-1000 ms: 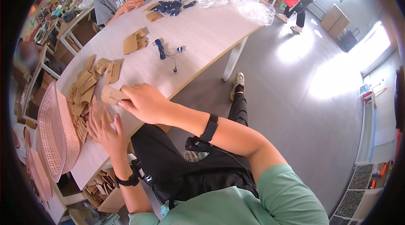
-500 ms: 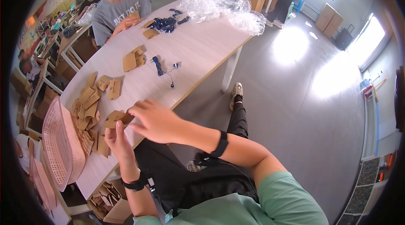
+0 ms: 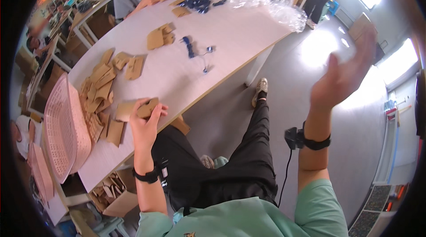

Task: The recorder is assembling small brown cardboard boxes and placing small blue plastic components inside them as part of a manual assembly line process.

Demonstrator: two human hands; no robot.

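My left hand (image 3: pixel 144 123) is closed on a small folded brown cardboard card (image 3: pixel 147 108) at the near edge of the table. My right hand (image 3: pixel 344 75) is raised over the floor on the right, away from the table. Its fingers are stretched out, somewhat blurred, and nothing is in them. Beside my left hand lies a loose heap of brown cardboard cards (image 3: pixel 101 81). Farther along the tabletop, dark blue earphones (image 3: pixel 188 48) with a bundled cable lie by a small stack of cards (image 3: pixel 158 38).
A pink perforated basket (image 3: pixel 66 135) stands at the table's left end. Across the white table (image 3: pixel 230 37), a person in a grey shirt holds a card near a pile of earphones (image 3: pixel 195 3). Clear plastic bags (image 3: pixel 262 1) cover the far corner. Below is a carton (image 3: pixel 122 203).
My right hand has left the card and swung up and out to the right. My left hand still holds a card, slightly farther right in view. The view has shifted.
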